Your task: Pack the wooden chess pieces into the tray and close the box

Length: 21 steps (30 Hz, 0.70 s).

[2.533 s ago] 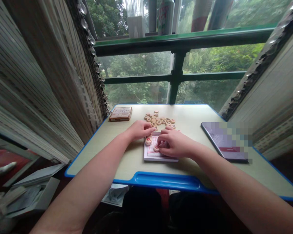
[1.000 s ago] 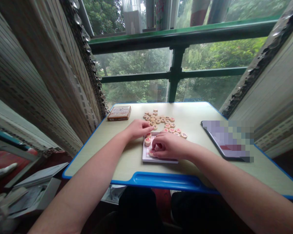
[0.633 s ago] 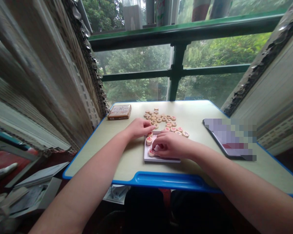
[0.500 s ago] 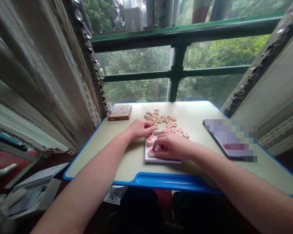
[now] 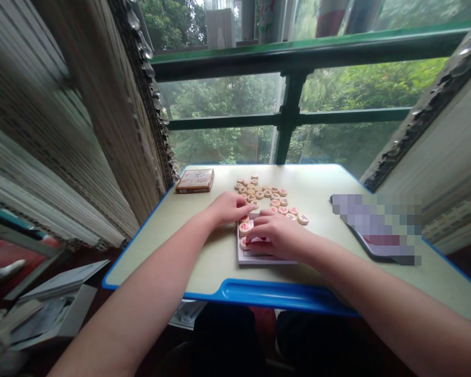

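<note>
A shallow white box (image 5: 267, 261) lies near the table's front. Along its left side runs a column of round Chinese chess pieces with red characters, among them a middle piece (image 5: 244, 229) and a lower piece (image 5: 243, 243). My right hand (image 5: 279, 234) reaches over the box, thumb and forefinger closed on the lower piece; its palm hides much of the box. At the box's upper left corner my left hand (image 5: 228, 207) has its fingers bent down onto the top piece (image 5: 244, 218), which is partly covered. More loose chess pieces (image 5: 259, 194) lie just beyond both hands.
A flat brown printed box (image 5: 195, 180) sits at the table's back left. To the right lies a dark-edged tablet or phone (image 5: 371, 230), partly blurred out. A blue tray groove (image 5: 282, 293) edges the table's front. Curtains (image 5: 102, 104) hang at both sides before a green-framed window.
My right hand has slid the lower piece slightly upward, closer to the middle piece. My left hand stays at the corner. The whole view has shifted a little.
</note>
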Each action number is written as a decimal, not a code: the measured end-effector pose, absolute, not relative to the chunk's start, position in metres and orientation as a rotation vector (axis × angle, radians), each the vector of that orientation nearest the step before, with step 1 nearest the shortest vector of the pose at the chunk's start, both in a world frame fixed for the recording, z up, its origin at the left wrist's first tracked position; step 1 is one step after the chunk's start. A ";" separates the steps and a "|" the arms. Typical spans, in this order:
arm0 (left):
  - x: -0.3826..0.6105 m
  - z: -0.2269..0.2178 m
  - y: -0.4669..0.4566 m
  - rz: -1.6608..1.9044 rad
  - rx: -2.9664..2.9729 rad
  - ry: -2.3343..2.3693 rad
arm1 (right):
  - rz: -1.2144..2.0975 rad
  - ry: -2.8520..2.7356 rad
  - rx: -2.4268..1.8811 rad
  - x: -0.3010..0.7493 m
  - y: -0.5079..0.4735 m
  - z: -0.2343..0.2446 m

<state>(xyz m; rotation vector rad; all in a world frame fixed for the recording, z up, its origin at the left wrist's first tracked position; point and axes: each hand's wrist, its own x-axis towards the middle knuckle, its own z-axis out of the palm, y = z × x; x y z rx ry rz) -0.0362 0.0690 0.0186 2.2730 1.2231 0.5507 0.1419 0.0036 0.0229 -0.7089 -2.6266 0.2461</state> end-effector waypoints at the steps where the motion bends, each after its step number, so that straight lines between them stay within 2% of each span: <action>1: -0.036 0.019 0.069 0.551 2.272 1.222 | 0.245 -2.627 -0.708 0.142 0.004 0.023; 21: -0.036 0.018 0.069 0.527 2.310 1.238 | 0.251 -2.557 -0.932 0.140 0.002 0.026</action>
